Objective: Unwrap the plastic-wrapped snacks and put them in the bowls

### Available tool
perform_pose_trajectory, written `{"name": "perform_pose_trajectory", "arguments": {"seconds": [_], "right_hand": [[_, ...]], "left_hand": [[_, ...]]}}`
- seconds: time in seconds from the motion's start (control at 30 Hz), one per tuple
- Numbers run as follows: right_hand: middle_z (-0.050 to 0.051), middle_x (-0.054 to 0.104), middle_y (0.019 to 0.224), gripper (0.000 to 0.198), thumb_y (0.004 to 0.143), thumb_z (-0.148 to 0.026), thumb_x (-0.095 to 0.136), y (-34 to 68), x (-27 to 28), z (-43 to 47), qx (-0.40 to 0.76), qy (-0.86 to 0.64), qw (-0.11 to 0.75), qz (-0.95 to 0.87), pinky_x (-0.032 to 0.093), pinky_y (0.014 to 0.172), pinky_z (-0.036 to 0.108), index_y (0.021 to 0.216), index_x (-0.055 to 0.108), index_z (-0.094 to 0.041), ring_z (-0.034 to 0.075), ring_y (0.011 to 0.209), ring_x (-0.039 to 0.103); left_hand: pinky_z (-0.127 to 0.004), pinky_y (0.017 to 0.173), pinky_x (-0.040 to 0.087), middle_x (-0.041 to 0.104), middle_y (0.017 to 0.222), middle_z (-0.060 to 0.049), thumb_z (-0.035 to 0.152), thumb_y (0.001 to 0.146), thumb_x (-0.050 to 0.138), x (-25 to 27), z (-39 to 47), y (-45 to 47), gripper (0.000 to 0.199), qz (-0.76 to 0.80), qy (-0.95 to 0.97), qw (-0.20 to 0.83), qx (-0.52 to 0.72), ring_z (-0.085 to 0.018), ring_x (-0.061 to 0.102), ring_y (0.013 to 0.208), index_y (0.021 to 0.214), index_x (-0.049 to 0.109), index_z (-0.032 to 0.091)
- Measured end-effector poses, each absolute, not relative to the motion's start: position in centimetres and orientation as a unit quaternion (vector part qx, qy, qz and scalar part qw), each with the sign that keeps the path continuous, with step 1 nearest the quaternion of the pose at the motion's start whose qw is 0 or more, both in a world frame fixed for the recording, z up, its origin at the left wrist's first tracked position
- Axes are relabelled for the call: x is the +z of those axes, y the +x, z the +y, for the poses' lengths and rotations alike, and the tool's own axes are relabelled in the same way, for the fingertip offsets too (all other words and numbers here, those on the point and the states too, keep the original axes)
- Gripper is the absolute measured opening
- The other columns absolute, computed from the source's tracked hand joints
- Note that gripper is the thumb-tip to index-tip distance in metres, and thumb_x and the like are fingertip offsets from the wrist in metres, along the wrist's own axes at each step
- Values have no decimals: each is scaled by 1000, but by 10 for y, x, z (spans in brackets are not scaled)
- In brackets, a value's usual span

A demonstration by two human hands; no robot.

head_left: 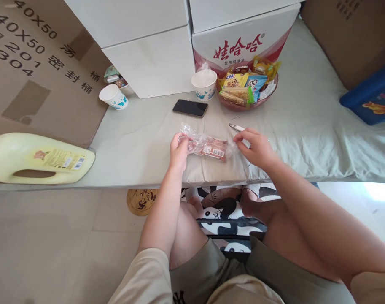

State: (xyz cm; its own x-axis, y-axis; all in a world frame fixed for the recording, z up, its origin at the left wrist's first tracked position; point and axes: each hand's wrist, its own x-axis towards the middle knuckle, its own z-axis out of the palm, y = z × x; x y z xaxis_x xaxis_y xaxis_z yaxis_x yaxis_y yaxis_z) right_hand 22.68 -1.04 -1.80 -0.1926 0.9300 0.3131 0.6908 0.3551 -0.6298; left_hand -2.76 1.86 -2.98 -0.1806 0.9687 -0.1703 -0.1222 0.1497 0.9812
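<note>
A clear plastic bag (197, 142) with reddish packets (216, 148) inside lies on the cloth-covered surface; one packet shows a white label with a barcode. My left hand (179, 150) is closed on the bag's crumpled left end. At the other end, my right hand (254, 145) is closed, thumb and fingertips pinching the edge of the clear plastic. Just behind the right fingers lies a slim, pen-like tool (235, 127), partly covered by that hand. A black phone (190, 108) rests flat beyond the bag.
A red bowl (246, 103) of wrapped snacks stands behind, beside a paper cup (204, 86). Another paper cup (114, 97) tilts at left. Cartons (160, 63) line the back. A yellow jug (68, 147) lies left; a blue container (369, 101) is at right.
</note>
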Motion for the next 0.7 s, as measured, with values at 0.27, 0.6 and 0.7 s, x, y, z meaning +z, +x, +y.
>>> {"name": "perform_pose_trajectory", "arguments": {"seconds": [0.27, 0.6, 0.7], "right_hand": [[14, 65, 111, 33, 86, -15, 43, 240, -9, -15, 74, -651, 336, -676, 49, 84, 42, 105, 69, -21, 29, 102, 64], [11, 74, 98, 25, 92, -33, 53, 203, -12, -36, 143, -502, 208, -827, 39, 95, 46, 101, 74, -21, 32, 106, 59], [9, 74, 100, 28, 93, -28, 48, 201, -8, -41, 258, -401, 194, -857, 45, 88, 39, 96, 76, -23, 25, 95, 64]], "left_hand": [[-42, 120, 36, 52, 140, -8, 30, 92, 53, -32, 19, -55, 21, 583, 580, 264, 505, -26, 47, 140, 103, 69, 22], [-52, 120, 36, 54, 143, -5, 25, 73, 67, -21, -2, -62, 10, 553, 617, 276, 486, -32, 45, 143, 64, 70, 21], [-50, 108, 48, 60, 139, -5, 34, 79, 60, -12, -2, -72, 24, 519, 519, 383, 560, -31, 52, 136, 60, 63, 20]]}}
